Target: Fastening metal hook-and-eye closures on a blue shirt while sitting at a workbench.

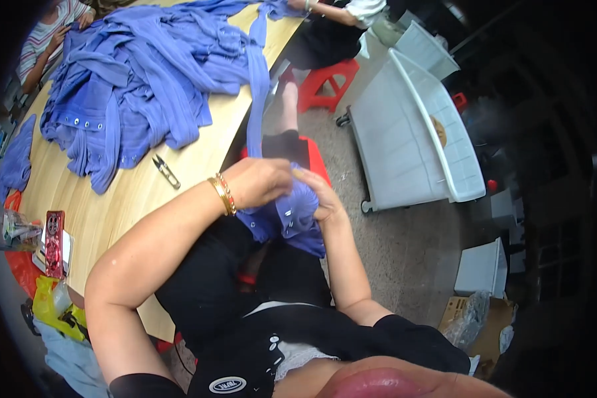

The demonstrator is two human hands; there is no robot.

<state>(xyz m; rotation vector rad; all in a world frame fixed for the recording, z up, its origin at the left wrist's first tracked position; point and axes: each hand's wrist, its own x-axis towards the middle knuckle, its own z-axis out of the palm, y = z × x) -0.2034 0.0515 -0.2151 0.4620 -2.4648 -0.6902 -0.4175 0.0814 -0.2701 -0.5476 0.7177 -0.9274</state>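
Over my lap lies a violet-blue knit garment (297, 211) with small shiny buttons or snaps. My right hand (322, 194) is closed round its bunched cloth from the right side. My left hand (264, 182), with gold and beaded bracelets at the wrist, has its fingers curled together at the garment's upper edge; the fingertips are partly hidden, and it seems to pinch the cloth. A large heap of similar garments (146, 73) covers the far part of the table, one long strip hanging over the edge near my hands. Black thread snips (166, 172) rest on the wood.
The wooden table (119, 219) runs along my left. A red phone (56, 244) and plastic bags (53, 305) sit at its left side. To the right stands a white wheeled bin (404, 139). Other people sit at the far end, one on a red stool (328, 86).
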